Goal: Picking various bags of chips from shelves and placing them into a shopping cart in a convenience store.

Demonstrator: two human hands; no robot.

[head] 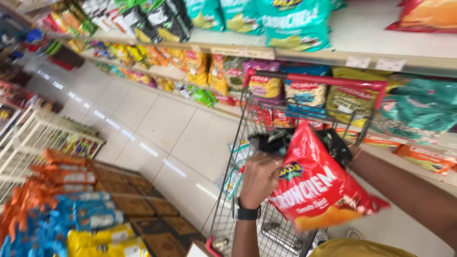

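Observation:
My left hand, with a black watch on the wrist, grips a large red chip bag by its left edge and holds it tilted over a wire shopping cart. Dark snack packets sit just above that hand, behind the bag's top. My right arm comes in from the right. Only the wrist end of my right hand shows next to a dark packet; the red bag hides its fingers. The cart's red handle bar faces the shelf.
Shelves of snack bags run along the right and top. A low display of orange, blue and yellow packets stands at lower left, with a white wire rack behind it. A white tiled aisle floor runs between them.

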